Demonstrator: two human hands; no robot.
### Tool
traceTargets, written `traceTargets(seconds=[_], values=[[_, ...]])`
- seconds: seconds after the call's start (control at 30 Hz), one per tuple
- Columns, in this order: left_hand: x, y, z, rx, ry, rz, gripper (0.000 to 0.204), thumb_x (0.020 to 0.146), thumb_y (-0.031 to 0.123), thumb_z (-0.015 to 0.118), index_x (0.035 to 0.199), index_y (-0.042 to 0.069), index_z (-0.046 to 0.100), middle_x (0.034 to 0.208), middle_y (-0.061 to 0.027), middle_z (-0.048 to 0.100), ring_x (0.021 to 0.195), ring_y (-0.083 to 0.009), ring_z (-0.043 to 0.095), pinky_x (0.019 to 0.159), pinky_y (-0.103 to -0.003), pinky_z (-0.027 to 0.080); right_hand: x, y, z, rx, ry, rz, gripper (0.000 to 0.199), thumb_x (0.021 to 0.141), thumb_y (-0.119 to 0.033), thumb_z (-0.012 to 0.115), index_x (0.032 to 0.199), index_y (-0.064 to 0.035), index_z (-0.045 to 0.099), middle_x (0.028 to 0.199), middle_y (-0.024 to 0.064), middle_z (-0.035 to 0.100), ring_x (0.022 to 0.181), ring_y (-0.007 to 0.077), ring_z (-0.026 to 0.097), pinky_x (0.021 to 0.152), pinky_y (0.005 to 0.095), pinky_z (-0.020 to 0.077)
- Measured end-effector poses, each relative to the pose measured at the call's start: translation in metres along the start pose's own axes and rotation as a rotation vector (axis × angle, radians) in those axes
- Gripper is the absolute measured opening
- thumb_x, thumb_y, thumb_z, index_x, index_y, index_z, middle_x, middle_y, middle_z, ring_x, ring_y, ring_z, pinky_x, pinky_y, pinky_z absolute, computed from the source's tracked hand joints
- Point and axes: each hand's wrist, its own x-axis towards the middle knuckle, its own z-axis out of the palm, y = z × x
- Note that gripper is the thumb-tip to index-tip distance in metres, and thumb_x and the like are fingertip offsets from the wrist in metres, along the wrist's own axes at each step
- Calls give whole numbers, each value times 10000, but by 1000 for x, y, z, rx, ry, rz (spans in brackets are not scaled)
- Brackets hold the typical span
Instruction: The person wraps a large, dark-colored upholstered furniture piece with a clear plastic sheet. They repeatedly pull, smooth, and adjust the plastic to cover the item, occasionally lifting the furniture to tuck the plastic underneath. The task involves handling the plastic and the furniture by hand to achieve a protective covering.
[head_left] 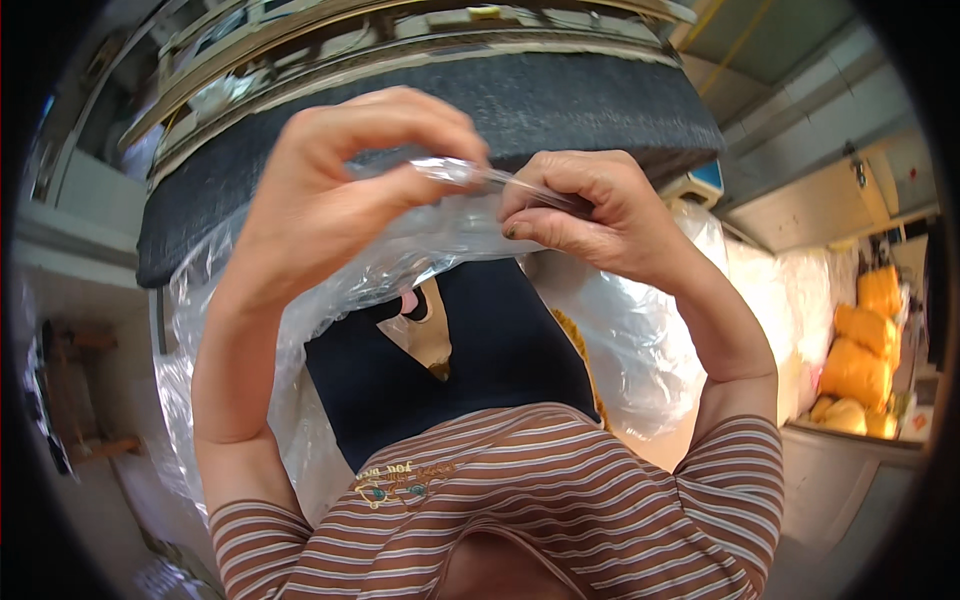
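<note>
Clear plastic film (430, 232) hangs between my hands and drapes down in front of my lap. My left hand (375, 160) pinches a gathered part of its upper edge between thumb and fingers. Close beside it, my right hand (585, 205) is closed on the same film, thumb against the curled fingers. The stretch of film between the two hands looks bunched and taut. Further folds of it spread to both sides of my legs.
A bench with a dark grey cloth cover (560, 100) stands just beyond my hands. Crumpled clear plastic (640, 350) lies at the right. Orange-yellow bundles (860, 360) are piled at the far right. A wooden stool-like frame (95, 395) stands at the left.
</note>
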Motion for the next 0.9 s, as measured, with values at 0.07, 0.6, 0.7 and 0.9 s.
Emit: traceTargets(seconds=[0.07, 0.6, 0.7, 0.9], values=[[-7, 3, 2, -219, 225, -63, 233, 894, 197, 609, 1066, 39, 591, 1018, -80, 620, 978, -196, 620, 890, -313, 461, -17, 17, -2, 40, -4, 140, 74, 857, -83, 626, 867, -14, 649, 744, 68, 617, 675, 154, 574, 613, 278, 446], [-320, -310, -351, 1258, 891, -854, 356, 948, 299, 435, 1083, -9, 551, 1045, -216, 600, 939, -376, 564, 844, -400, 429, -224, 256, -311, -1560, 302, 1211, 214, 836, -144, 521, 910, -49, 697, 964, 149, 679, 901, 334, 659, 711, 444, 533], [-376, -305, -389, 1380, 745, -1116, 426, 932, 334, 393, 1106, -30, 529, 1092, -251, 583, 1000, -432, 549, 845, -454, 428, -125, 216, -321, -1445, 1209, 359, 192, 856, -202, 536, 962, -101, 660, 944, 143, 655, 904, 356, 615, 747, 441, 493], [-376, -361, -311, 1292, 793, -1174, 403, 957, 286, 353, 1143, -41, 497, 1083, -293, 566, 1021, -446, 538, 857, -494, 411, -56, 228, -235, -1011, 842, 687, 455, 841, -359, 616, 1173, -66, 513, 1209, 164, 549, 1119, 324, 531, 896, 414, 432]])
